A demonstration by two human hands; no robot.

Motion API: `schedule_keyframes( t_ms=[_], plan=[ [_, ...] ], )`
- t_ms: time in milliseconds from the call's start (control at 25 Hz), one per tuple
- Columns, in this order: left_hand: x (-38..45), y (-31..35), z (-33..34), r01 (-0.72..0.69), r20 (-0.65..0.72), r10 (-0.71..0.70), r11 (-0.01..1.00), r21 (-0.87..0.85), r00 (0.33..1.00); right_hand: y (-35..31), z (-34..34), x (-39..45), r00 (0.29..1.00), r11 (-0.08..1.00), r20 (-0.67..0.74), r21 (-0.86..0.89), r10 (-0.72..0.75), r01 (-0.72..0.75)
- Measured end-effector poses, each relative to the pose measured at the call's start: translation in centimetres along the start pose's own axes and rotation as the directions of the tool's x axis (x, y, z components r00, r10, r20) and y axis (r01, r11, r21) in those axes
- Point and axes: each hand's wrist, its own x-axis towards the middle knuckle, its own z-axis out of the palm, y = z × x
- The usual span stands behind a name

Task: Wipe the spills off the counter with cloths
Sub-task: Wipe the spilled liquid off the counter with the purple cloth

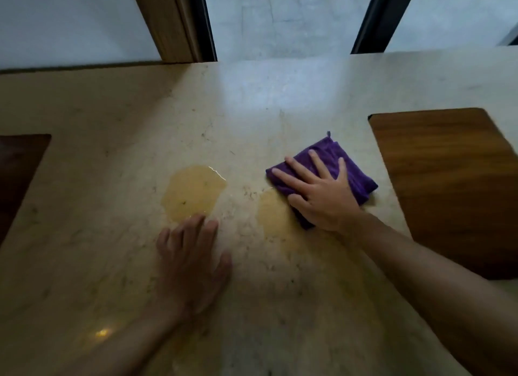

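Stone counter, two amber spills; we see both hands down.
Right hand, fingers spread, presses purple cloth at right spill; left hand, fingers together, flat below left spill.

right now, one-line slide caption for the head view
Right hand presses a purple cloth beside two yellowish spills on the counter; left hand rests flat.

**Counter and what lies on it**

Beige stone counter, glossy w/ window glare at centre. On it: two yellowish spills, larger spill at centre-left, smaller spill to its right; folded purple cloth touching the smaller spill's right edge; wooden board at right; dark board at left edge, partly out of frame.
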Motion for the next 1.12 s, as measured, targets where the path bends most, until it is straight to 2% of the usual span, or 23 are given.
schedule_keyframes(
  t_ms=[80,160,320,480,560,640,720,880,960,1040,1120],
  plan=[
    [0.2,0.0,0.3,0.006,-0.011,-0.006,1.0,-0.005,1.0,-2.4,1.7,-8.0,0.995,0.995,-0.006,-0.02,0.095,-0.095],
    [0.0,0.0,0.1,0.01,-0.006,-0.01,1.0,-0.009,1.0,-4.3,3.2,-15.7,0.963,0.963,0.033,0.016,0.268,-0.268],
    [0.0,-0.4,0.5,-0.028,-0.01,0.028,1.0,0.003,1.0,-9.7,5.8,-27.5,0.802,0.798,0.022,0.088,0.597,-0.596],
    [0.0,-0.4,0.5,-0.027,-0.037,0.027,1.0,-0.006,0.999,-17.8,7.9,-30.1,0.592,0.577,0.039,0.181,0.805,-0.796],
    [0.1,-0.5,0.5,-0.02,-0.048,0.021,1.0,0.006,0.999,-21.4,8.2,-27.9,0.54,0.518,0.045,0.226,0.84,-0.825],
    [0.0,-0.3,0.4,-0.018,-0.022,0.017,0.999,-0.027,1.0,-22.5,7.9,-24.8,0.55,0.531,0.041,0.212,0.834,-0.821],
    [0.1,-0.4,0.3,-0.013,0.0,0.013,0.998,-0.059,1.0,-21.4,7.0,-20.4,0.597,0.581,0.027,0.202,0.802,-0.789],
    [-0.2,-0.1,0.0,-0.004,0.011,0.004,0.999,-0.041,1.0,-15.5,4.8,-8.6,0.68,0.685,-0.097,0.18,0.726,-0.706],
    [-0.3,0.0,0.1,0.019,0.014,-0.019,0.999,-0.037,1.0,-11.7,3.2,-1.1,0.692,0.705,-0.141,0.187,0.708,-0.684],
    [0.1,-0.1,0.3,0.027,-0.02,-0.028,0.998,-0.051,0.999,-7.8,1.5,6.2,0.683,0.692,-0.123,0.21,0.72,-0.691],
    [0.1,-0.2,1.3,-0.006,-0.121,0.0,0.999,-0.041,0.993,-4.2,-0.4,13.2,0.689,0.687,-0.079,0.221,0.72,-0.692]
  ],
)
